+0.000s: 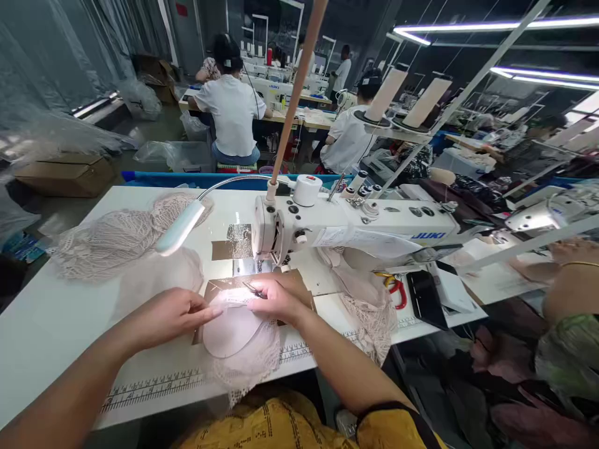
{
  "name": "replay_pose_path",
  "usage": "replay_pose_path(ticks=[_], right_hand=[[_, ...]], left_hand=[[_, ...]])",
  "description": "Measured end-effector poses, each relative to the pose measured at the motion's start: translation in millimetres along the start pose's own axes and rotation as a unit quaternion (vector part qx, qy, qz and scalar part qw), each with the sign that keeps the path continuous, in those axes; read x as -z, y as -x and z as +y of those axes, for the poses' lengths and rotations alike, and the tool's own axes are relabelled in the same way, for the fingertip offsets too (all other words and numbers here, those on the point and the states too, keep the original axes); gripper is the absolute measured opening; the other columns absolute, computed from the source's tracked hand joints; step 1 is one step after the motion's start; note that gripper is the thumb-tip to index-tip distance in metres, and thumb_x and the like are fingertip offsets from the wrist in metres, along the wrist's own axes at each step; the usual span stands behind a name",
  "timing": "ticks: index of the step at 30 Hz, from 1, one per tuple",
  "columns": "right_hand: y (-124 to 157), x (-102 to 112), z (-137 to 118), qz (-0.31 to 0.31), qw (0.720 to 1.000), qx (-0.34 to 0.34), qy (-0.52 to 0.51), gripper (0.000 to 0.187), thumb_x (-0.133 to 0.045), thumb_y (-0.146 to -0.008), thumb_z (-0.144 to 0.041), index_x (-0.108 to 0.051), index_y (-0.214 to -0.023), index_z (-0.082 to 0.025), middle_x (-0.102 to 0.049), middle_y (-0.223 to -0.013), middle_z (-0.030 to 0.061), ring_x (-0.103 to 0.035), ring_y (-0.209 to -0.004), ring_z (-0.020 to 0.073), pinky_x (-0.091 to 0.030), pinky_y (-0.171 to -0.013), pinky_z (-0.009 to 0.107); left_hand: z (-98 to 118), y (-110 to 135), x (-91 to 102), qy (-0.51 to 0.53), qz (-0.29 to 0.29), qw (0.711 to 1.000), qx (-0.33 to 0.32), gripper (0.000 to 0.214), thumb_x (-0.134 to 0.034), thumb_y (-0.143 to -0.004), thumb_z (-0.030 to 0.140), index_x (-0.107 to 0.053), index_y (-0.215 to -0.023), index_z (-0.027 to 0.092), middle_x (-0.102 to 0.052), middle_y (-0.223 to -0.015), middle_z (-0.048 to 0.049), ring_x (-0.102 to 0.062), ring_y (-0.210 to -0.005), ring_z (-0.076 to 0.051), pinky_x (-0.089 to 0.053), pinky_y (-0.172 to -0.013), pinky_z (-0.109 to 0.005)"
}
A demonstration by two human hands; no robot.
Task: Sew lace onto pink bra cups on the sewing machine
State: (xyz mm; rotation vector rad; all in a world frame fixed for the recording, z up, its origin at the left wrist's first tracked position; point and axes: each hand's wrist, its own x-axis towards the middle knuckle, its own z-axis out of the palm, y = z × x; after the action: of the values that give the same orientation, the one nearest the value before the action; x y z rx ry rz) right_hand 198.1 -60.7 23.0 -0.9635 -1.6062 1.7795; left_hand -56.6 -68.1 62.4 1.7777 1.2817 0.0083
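Two hands at work on one pale lace cup (236, 333), which lies on the front edge of the white table (56, 324), at 6 o'clock of the needle area.

1. Left hand (171, 315): at 9 o'clock of the cup, fingers stretched out fairly flat and close together, their tips resting on the cup's left rim. It grips nothing.
2. Right hand (278, 300): at 1 o'clock of the cup, fingers curled narrow, pinching a small dark tool (254, 289) whose tip points toward 10 o'clock over the cup's top edge. What kind of tool it is cannot be told.
3. Brown card (299, 284): flat under the cup and both hands' tips.
4. Sewing machine (355, 227): white, at 12 to 2 o'clock of the cup, near it.
5. Gooseneck lamp (180, 227): at 11 o'clock, head tilted down.
6. Lace pile (115, 240): at 10 o'clock, well apart from the cup.
7. Second lace heap (369, 312): at 3 o'clock, hanging over the table edge.
8. Red-handled scissors (397, 292): at 3 o'clock, just beside a black phone (423, 300).
9. Printed ruler (154, 386): along the table's near edge, at 7 o'clock.
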Motion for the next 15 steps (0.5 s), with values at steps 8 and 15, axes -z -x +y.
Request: replay_pose_path(ticks=[8,15], right_hand=[[-1,-6,-5,-0.092,0.990,-0.020,-0.106,0.030,-0.077,-0.066,-0.037,-0.062,-0.085,-0.018,-0.055,-0.076,-0.0022,-0.047,-0.071,0.0124,-0.037,-0.067,0.026],[2,-3,-3,-0.058,0.998,-0.012,0.000,0.022,-0.071,-0.074,-0.034,-0.056,-0.077,-0.018,-0.045,-0.066,-0.0053,-0.040,-0.063,0.0098,-0.029,-0.055,0.023]], left_hand=[[-3,-10,-20.1,0.281,-0.049,0.957,-0.048,0.057,-0.066,-0.076,0.063,-0.064,-0.117,0.023,-0.067,-0.102,-0.0056,-0.059,-0.084,-0.021,-0.048,-0.076,-0.026],[7,-26,-16.3,0.406,-0.037,0.913,0.014,0.042,-0.083,-0.062,0.046,-0.075,-0.100,0.030,-0.074,-0.096,-0.0005,-0.063,-0.084,-0.021,-0.049,-0.072,-0.026]])
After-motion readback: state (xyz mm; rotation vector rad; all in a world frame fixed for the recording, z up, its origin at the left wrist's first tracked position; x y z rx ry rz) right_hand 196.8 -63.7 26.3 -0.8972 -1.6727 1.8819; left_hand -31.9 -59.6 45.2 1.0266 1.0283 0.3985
